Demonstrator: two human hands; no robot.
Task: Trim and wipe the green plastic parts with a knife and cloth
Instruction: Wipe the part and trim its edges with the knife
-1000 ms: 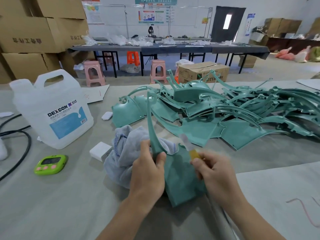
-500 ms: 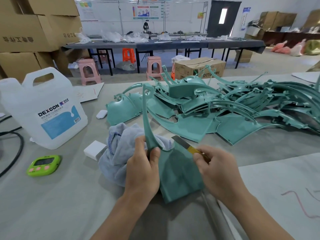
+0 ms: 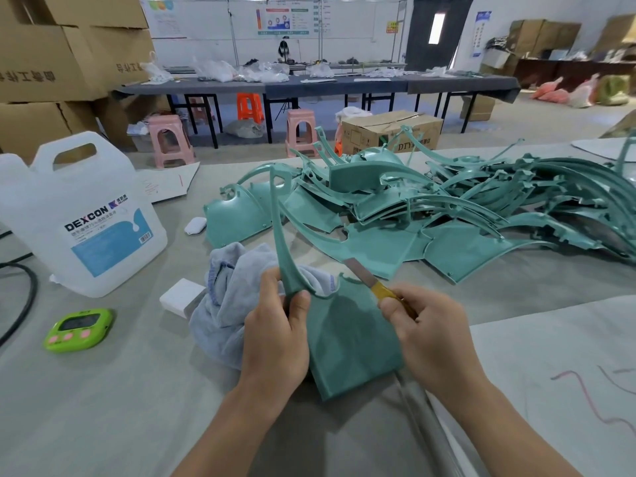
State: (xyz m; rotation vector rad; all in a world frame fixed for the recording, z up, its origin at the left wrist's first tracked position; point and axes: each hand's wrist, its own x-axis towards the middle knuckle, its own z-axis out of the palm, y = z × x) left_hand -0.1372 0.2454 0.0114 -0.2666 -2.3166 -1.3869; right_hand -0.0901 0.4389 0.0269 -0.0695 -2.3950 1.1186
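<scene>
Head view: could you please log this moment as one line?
left hand: grips part | right hand: holds knife, blade by part's upper edge | cloth: beside part

— What sort of place is this?
— A factory workshop. Stacked cardboard boxes stand past the tabletop's far-left corner. Behind are long worktables, plastic stools and wall charts, and green plastic parts are heaped here.

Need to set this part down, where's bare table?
Bare table: the near-left corner, between the timer and your left hand; also the pale sheet right of your right hand. Crowded: parts pile ahead, cloth and jug on the left.
</scene>
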